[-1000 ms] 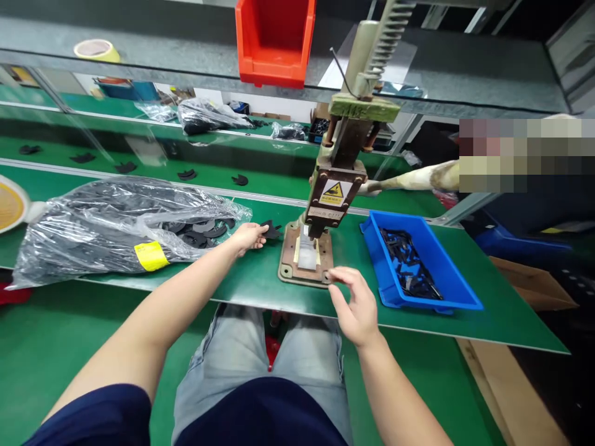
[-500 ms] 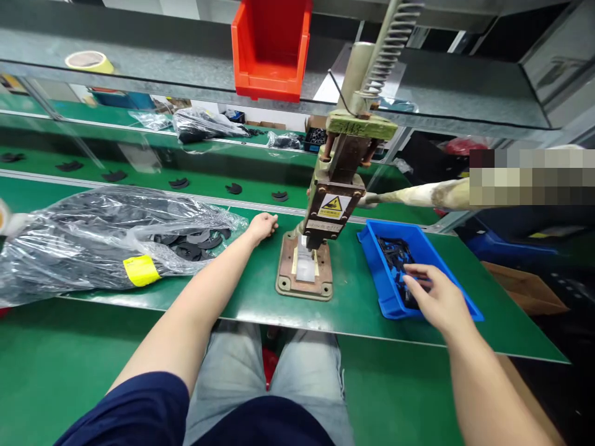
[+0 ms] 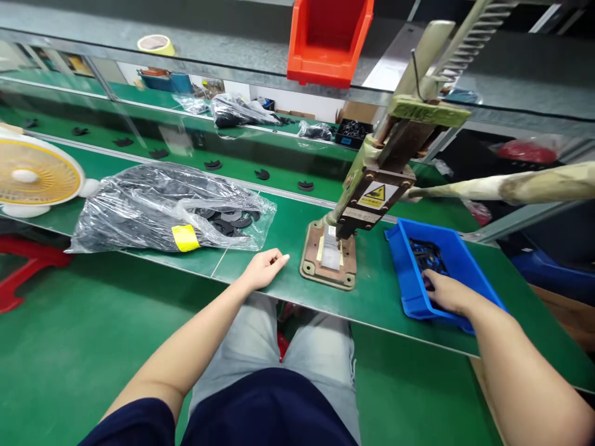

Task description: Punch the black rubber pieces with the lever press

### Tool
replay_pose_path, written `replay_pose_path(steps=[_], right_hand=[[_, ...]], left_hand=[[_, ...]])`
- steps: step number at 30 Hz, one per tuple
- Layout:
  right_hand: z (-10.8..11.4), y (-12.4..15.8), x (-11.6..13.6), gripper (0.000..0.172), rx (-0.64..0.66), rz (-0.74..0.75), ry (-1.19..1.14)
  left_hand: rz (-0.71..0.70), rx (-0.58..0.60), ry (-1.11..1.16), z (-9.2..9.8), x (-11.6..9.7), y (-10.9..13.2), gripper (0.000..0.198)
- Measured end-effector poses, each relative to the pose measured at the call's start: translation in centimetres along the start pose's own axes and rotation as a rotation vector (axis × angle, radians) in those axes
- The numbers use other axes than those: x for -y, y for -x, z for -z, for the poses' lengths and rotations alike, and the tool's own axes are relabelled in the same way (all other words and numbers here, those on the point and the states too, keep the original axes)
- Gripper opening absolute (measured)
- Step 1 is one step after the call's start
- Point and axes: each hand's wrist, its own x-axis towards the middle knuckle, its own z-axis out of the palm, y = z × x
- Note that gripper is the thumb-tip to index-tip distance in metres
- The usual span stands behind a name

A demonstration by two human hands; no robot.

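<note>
My left hand (image 3: 267,269) rests near the green table's front edge, left of the press base (image 3: 310,255). Its fingers are curled in, the thumb lies along them, and nothing shows in it. My right hand (image 3: 444,291) reaches into a blue plastic bin (image 3: 469,263). Its fingertips are down among small black parts (image 3: 425,253) and mostly hidden. Between my hands stands the hand press (image 3: 379,192) with a warning label, its ram above a pale metal plate (image 3: 331,255) on the base.
A clear plastic bag (image 3: 139,210) of black curved pieces lies on the left, beside a yellow-and-white fan (image 3: 37,170). The press lever (image 3: 520,186) sticks out to the right. Behind, black curved parts (image 3: 212,165) lie in a row. A red bin (image 3: 325,65) hangs over the shelf edge.
My view has shifted, bringing the fan into sight. My left hand has drawn back toward the table's front edge. My right hand has gone lower into the blue bin.
</note>
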Motion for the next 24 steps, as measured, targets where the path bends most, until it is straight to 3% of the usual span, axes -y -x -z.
replay_pose_path(steps=[3, 6, 10, 14, 17, 20, 24], right_hand=[[0.4, 0.0, 0.5, 0.021, 0.094, -0.084, 0.048], [1.2, 0.5, 0.7, 0.014, 0.07, -0.162, 0.074], [2.8, 2.0, 1.8, 0.014, -0.057, -0.229, 0.048], [3.2, 3.9, 5.8, 0.034, -0.282, -0.201, -0.05], [1.7, 5.6, 10.7, 0.042, -0.393, -0.063, -0.167], [-1.6, 7.2, 15.9, 0.038, -0.388, 0.121, -0.288], [-6.4, 8.8, 21.1, 0.043, -0.367, 0.325, -0.431]], left_hand=[[0.002, -0.017, 0.02, -0.3, 0.0, -0.2, 0.049], [-0.013, -0.012, 0.022, -0.3, 0.0, 0.0, 0.047], [-0.007, -0.025, 0.014, -0.2, 0.6, 0.3, 0.046], [-0.012, -0.039, 0.039, -0.2, 1.3, -0.2, 0.043], [-0.028, -0.128, 0.101, -0.8, 0.8, -0.8, 0.033], [-0.132, -0.188, 0.121, -1.8, -1.5, -0.4, 0.036], [-0.422, -0.043, 0.025, -3.3, -6.3, 1.7, 0.035]])
